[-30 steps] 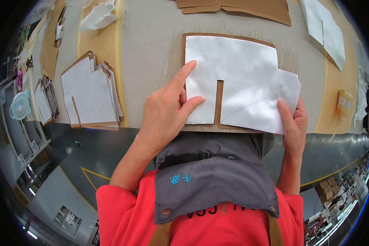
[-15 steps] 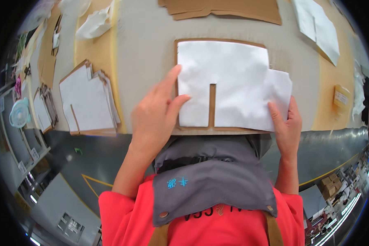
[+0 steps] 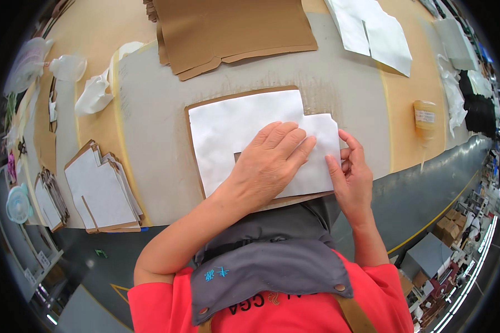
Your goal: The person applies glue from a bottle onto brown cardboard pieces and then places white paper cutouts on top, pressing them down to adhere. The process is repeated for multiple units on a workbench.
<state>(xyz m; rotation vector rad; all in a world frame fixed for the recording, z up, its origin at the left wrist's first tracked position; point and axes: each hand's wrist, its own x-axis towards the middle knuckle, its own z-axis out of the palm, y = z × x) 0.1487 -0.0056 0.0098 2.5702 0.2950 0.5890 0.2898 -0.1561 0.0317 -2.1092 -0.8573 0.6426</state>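
A white sheet [image 3: 222, 125] with a stepped right corner lies over a brown cardboard piece [image 3: 190, 133], whose edge shows along the left and top. My left hand [image 3: 272, 161] rests flat on the sheet, fingers stretched toward its right part and partly covering the slot. At the right edge, my right hand [image 3: 353, 177] has its thumb on the sheet and its other fingers curled at the border, pinching the edge as far as I can see.
A stack of brown cardboard pieces [image 3: 233, 28] lies at the far side. White sheets [image 3: 369, 33] are at the far right, near a yellowish tub [image 3: 425, 115]. To the left stand stacked white-faced pieces [image 3: 103, 188] and a crumpled white cloth [image 3: 94, 95].
My left hand has moved from the sheet's left edge across onto its middle and right. My right hand stays at the right edge. The whole view has shifted and turned.
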